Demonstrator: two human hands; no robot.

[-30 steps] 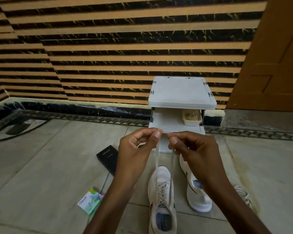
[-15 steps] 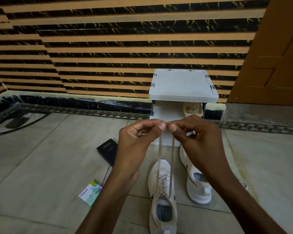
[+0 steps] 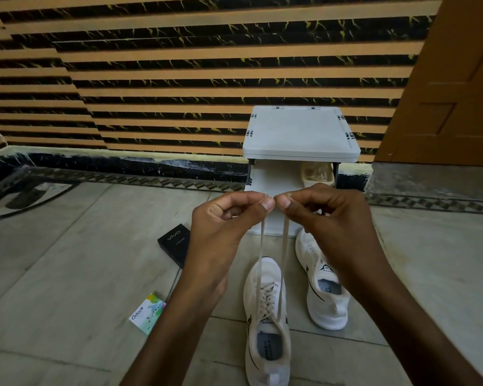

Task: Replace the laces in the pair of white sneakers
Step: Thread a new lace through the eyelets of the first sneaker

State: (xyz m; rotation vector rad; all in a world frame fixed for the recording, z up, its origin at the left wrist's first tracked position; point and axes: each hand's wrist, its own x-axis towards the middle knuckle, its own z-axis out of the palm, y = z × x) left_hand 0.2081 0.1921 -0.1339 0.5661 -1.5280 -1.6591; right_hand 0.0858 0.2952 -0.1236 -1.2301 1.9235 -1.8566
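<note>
Lace (image 3: 260, 246), sneakers (image 3: 329, 310), "vivo" box (image 3: 175, 246), "Odonil" packet (image 3: 147, 314)

On the grey tiled floor (image 3: 67, 274), the laced white fabric sneaker (image 3: 265, 316) lies nearest, its flat pale lace (image 3: 284, 246) rising to the left hand (image 3: 223, 227) and right hand (image 3: 332, 218) above it. The second white sneaker (image 3: 322, 288) sits just right, farther back. Behind them stands a white plastic table (image 3: 300, 132); a black rectangular box (image 3: 176, 243) and a green-and-white carton (image 3: 148, 313) lie left.

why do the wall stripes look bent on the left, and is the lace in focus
Head view: wide-angle distortion bows and steps the wall stripes toward the left edge; the lace pinched by the left hand and right hand is fairly sharp; light is soft and dim, with a faint sheen on the floor.
</note>
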